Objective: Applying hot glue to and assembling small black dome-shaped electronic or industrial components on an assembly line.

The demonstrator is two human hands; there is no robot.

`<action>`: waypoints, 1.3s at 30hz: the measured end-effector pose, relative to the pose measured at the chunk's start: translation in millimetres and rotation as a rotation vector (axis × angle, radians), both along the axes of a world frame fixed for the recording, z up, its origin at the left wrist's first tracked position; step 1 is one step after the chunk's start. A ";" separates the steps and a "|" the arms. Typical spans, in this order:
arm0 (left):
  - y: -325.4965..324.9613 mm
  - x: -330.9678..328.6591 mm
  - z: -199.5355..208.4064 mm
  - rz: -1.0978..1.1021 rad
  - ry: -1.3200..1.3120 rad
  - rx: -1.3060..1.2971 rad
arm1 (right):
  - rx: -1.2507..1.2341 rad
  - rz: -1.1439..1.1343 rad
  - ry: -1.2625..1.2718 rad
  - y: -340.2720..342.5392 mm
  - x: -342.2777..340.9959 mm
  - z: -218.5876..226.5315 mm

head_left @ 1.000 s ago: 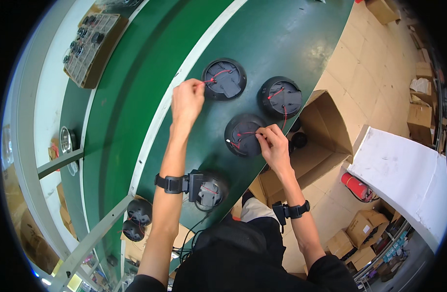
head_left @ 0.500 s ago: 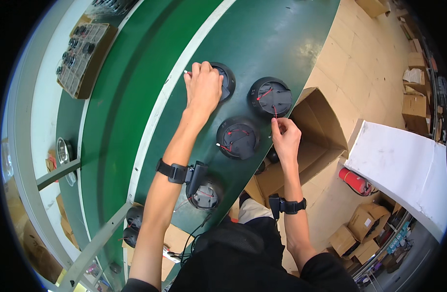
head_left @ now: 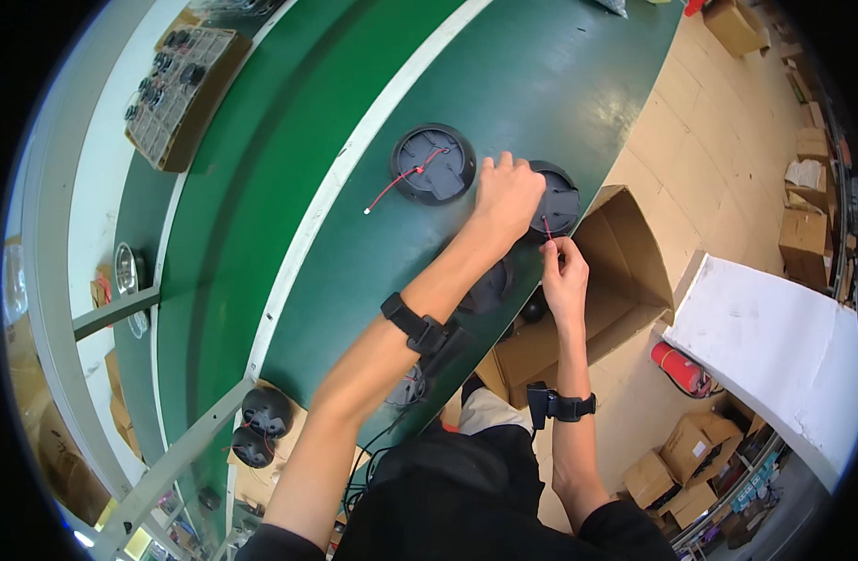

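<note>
On the green bench, my left hand (head_left: pixel 510 198) rests with curled fingers over the left side of a round black housing (head_left: pixel 560 198). Its fingertips are hidden, so what they grip does not show. My right hand (head_left: pixel 565 271), at the bench edge, pinches the thin red wire (head_left: pixel 547 227) that comes out of this housing. To the left lies a second black housing (head_left: pixel 433 164), with a red wire (head_left: pixel 392 190) stretched across it to a small white connector (head_left: pixel 366 211). A third housing (head_left: pixel 490 285) is partly covered by my left forearm.
An open cardboard box (head_left: pixel 616 280) stands against the bench's right edge, with dark round parts inside. Another housing (head_left: pixel 408 385) sits near my body, and two more (head_left: pixel 265 413) lie at the lower left. A tray of small parts (head_left: pixel 181 98) is at the upper left.
My left hand has left the left-hand housing and moved right, onto the housing by my right hand. The left housing's wire and connector now show. My right hand keeps its pinch.
</note>
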State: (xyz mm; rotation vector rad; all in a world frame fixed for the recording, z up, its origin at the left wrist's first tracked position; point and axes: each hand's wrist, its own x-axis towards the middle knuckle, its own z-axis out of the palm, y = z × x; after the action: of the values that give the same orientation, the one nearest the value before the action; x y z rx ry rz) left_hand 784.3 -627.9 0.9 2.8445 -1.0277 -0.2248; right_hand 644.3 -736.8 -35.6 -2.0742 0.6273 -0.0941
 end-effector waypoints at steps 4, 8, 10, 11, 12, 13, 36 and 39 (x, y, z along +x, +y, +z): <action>14.8 13.4 -3.5 0.159 0.187 -0.328 | 0.159 0.057 0.021 -3.7 -1.4 -17.3; 8.1 26.4 -2.2 0.314 0.088 -0.352 | 0.306 0.091 0.033 -43.0 -7.3 -43.7; 18.1 32.2 1.6 0.240 0.048 -0.498 | 0.247 0.068 0.016 -75.5 -12.0 -50.5; 20.5 31.9 5.7 0.266 -0.001 -0.577 | 0.128 0.075 -0.055 -100.0 -15.4 -66.1; 46.5 33.0 4.7 0.300 -0.015 -0.544 | 0.087 0.119 -0.089 -77.6 -6.1 -54.3; 75.2 33.7 6.2 0.372 -0.058 -0.325 | 0.040 0.161 -0.126 -50.7 4.0 -24.4; 146.2 -35.0 36.7 0.439 -0.052 -0.301 | -0.488 0.185 -0.245 -31.1 5.7 41.1; 151.2 -115.9 96.5 0.294 -0.137 -0.576 | -0.240 0.040 -0.329 -68.4 -96.5 60.4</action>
State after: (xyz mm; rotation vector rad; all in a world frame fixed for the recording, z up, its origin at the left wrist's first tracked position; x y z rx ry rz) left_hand 668.4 -476.7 97.4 2.4480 -0.5546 0.2559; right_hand 547.9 -805.2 24.9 -2.2322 0.3866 -0.4980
